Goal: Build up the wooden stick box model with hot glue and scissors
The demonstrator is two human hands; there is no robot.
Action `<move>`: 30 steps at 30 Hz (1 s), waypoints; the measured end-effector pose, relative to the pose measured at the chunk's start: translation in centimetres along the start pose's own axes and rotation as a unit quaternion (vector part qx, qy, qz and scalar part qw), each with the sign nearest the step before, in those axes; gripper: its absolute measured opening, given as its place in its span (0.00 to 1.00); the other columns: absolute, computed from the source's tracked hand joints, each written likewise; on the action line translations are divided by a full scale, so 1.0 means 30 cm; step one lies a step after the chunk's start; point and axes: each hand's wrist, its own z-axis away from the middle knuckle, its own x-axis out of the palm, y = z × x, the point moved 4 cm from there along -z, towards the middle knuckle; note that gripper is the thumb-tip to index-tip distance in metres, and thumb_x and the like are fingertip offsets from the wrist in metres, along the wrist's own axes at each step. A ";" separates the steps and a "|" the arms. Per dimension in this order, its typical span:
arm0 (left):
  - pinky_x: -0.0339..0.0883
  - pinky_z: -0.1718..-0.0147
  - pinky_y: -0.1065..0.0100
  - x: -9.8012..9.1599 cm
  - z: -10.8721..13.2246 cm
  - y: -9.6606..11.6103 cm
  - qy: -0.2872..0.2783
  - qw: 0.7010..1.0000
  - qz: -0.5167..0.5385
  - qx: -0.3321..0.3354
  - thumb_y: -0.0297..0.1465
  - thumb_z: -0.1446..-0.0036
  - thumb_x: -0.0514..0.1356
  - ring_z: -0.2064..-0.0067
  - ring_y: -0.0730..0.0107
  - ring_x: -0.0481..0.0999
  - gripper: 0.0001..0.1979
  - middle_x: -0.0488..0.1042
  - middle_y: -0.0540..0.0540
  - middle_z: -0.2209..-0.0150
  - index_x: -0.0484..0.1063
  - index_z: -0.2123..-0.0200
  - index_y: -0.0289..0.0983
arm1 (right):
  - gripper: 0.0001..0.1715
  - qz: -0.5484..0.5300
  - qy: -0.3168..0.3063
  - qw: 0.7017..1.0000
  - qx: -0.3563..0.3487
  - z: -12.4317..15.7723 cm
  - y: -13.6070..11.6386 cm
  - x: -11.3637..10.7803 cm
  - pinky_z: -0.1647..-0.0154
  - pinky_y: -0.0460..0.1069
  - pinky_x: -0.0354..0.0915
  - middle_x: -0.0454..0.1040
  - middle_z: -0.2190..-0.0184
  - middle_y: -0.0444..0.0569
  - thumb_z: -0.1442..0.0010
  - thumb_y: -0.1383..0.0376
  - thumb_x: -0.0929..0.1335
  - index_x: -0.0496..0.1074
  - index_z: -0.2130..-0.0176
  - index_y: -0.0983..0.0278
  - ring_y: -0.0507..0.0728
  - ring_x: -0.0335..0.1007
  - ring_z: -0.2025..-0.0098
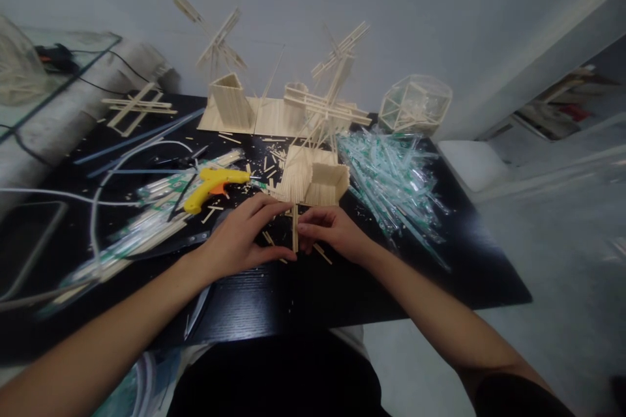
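Observation:
Between my two hands stands a small bundle of short wooden sticks, side by side and pointing away from me. My left hand spans it, with fingers at the far end and thumb at the near end. From the other side, my right hand pinches its right edge with bent fingers. Just beyond lies a wooden stick model with a box-like part. A yellow hot glue gun rests left of my left hand. Loose short sticks lie near my fingertips.
Plastic-wrapped stick bundles pile up at right, more packs at left. Windmill-like stick models stand along the wall. A glass-like polyhedron sits at the back right. A white cable crosses the left side of the black table.

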 end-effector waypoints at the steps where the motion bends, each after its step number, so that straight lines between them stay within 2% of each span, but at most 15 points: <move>1: 0.74 0.52 0.55 0.000 0.000 0.000 -0.003 1.000 0.002 0.000 0.48 0.45 0.69 0.49 0.55 0.74 0.38 0.71 0.40 0.48 0.62 0.36 0.43 | 0.17 -0.002 0.000 1.000 0.002 0.000 0.001 0.000 0.73 0.44 0.73 0.80 0.76 0.44 0.46 0.56 0.79 0.79 0.64 0.66 0.50 0.76 0.76; 8: 0.70 0.43 0.49 0.004 0.003 0.002 -0.052 0.998 0.014 -0.016 0.51 0.49 0.70 0.41 0.50 0.71 0.48 0.66 0.37 0.41 0.54 0.31 0.44 | 0.18 0.002 0.014 1.000 0.004 0.000 0.001 -0.004 0.72 0.45 0.74 0.80 0.76 0.44 0.48 0.56 0.80 0.79 0.66 0.66 0.50 0.76 0.76; 14: 0.70 0.43 0.49 0.011 0.010 0.000 -0.051 0.999 0.007 -0.011 0.48 0.44 0.68 0.40 0.50 0.71 0.41 0.67 0.38 0.41 0.57 0.33 0.44 | 0.17 0.005 0.013 1.000 0.010 0.001 0.002 0.001 0.71 0.45 0.75 0.81 0.76 0.45 0.48 0.56 0.80 0.79 0.66 0.66 0.51 0.77 0.75; 24: 0.72 0.45 0.50 0.016 0.016 -0.006 -0.038 0.999 -0.009 -0.007 0.48 0.45 0.69 0.43 0.51 0.74 0.39 0.69 0.36 0.42 0.61 0.35 0.40 | 0.18 0.012 0.009 1.000 0.018 0.003 0.007 0.000 0.71 0.46 0.74 0.80 0.77 0.44 0.49 0.56 0.80 0.79 0.67 0.66 0.51 0.77 0.76; 30: 0.73 0.46 0.50 0.021 0.016 -0.006 -0.036 0.999 -0.005 -0.002 0.47 0.44 0.69 0.43 0.52 0.74 0.39 0.70 0.37 0.43 0.61 0.35 0.41 | 0.18 0.010 0.018 1.000 0.021 0.004 0.009 0.002 0.72 0.45 0.73 0.80 0.78 0.44 0.49 0.56 0.80 0.78 0.68 0.67 0.50 0.76 0.77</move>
